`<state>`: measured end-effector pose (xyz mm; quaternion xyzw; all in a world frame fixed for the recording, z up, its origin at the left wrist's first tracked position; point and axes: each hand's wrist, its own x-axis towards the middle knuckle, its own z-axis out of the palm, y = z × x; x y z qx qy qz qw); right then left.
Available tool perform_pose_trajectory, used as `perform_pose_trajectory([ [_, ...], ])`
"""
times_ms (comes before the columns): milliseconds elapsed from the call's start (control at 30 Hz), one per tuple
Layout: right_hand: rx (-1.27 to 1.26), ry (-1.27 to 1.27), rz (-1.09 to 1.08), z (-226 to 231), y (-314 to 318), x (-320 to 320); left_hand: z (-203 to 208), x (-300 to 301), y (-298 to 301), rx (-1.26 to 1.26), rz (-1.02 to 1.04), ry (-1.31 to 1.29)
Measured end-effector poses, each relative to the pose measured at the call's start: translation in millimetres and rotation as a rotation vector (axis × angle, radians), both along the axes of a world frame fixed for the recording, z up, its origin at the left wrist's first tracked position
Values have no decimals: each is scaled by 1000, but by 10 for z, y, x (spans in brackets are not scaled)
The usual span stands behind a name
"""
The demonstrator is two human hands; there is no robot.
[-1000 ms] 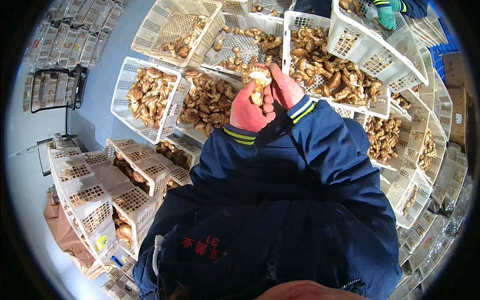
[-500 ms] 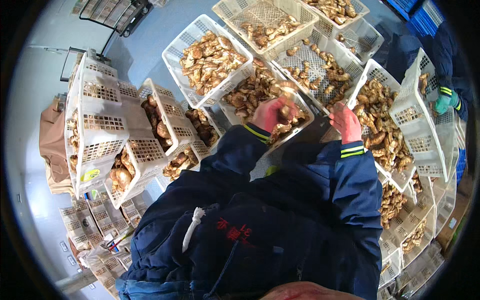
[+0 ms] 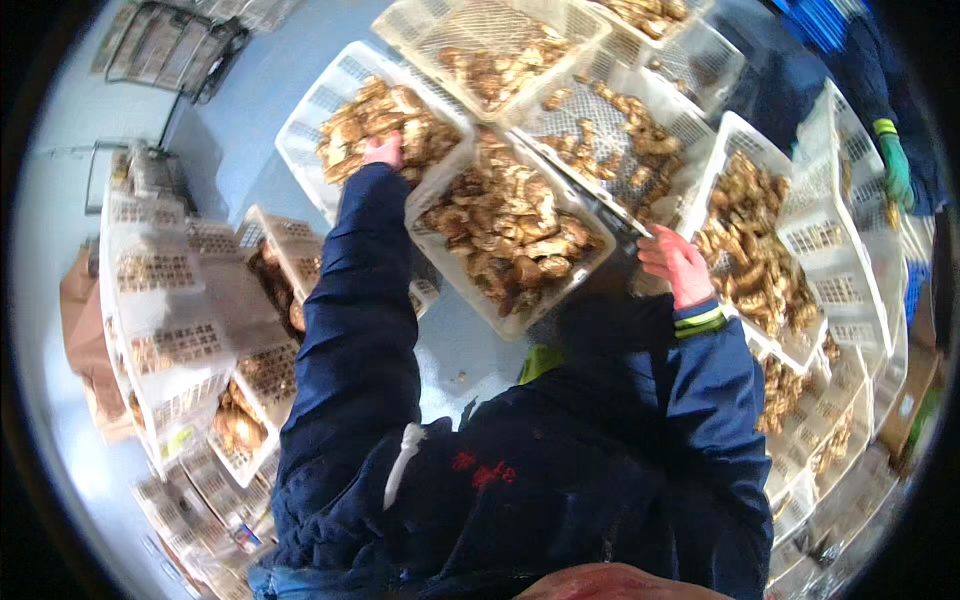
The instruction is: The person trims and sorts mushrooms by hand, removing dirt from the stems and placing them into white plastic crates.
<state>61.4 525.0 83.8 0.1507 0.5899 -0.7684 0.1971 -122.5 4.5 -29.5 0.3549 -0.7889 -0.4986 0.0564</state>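
Note:
My left hand (image 3: 383, 151) reaches into the white plastic basket (image 3: 303, 160) at the upper left, among thick-stemmed brown mushrooms (image 3: 400, 110). Its fingers are blurred and partly hidden, so I cannot tell whether they hold one. My right hand (image 3: 677, 265) is at the right, beside the end of a thin dark bar (image 3: 585, 183) that runs between two baskets. Its fingers are bent and close together; whatever may lie in them is hard to see. Between my hands stands a white basket (image 3: 512, 325) heaped with mushrooms (image 3: 510, 225).
A tan basket (image 3: 400, 25) and a sparsely filled white basket (image 3: 690, 150) sit at the back. Full baskets (image 3: 745, 240) line the right side; stacked crates (image 3: 165, 270) stand at left. A co-worker's green-gloved hand (image 3: 895, 170) shows far right. A wheeled cart (image 3: 165, 55) stands far left.
My left hand has moved from the middle basket, where it held a mushroom, to the upper-left basket. My right hand stays near the bar, its fingers more bent. The view has shifted.

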Motion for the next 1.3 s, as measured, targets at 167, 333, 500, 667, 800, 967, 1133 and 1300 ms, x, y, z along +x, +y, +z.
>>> perform_pose_trajectory([
  [167,46,221,-31,295,476,-185,-533,365,-885,394,-5,147],
  [333,770,-64,-317,-491,2356,407,-278,757,519,33,-244,275],
  [500,1427,-96,158,-554,2358,231,393,1416,1801,204,-232,385],
  [667,1503,-474,303,-1006,2209,-117,907,1714,2971,348,-686,347],
  [800,1312,-473,-34,-1192,2248,-99,819,1952,3383,693,-633,224],
  [967,702,-434,-334,-945,1987,-135,880,1993,3420,703,-586,154],
  [1133,1329,-86,399,-920,1694,-272,946,1953,3450,642,-554,132],
  [1300,1357,-239,517,-1285,1495,-498,1050,2044,3536,600,-630,56],
])
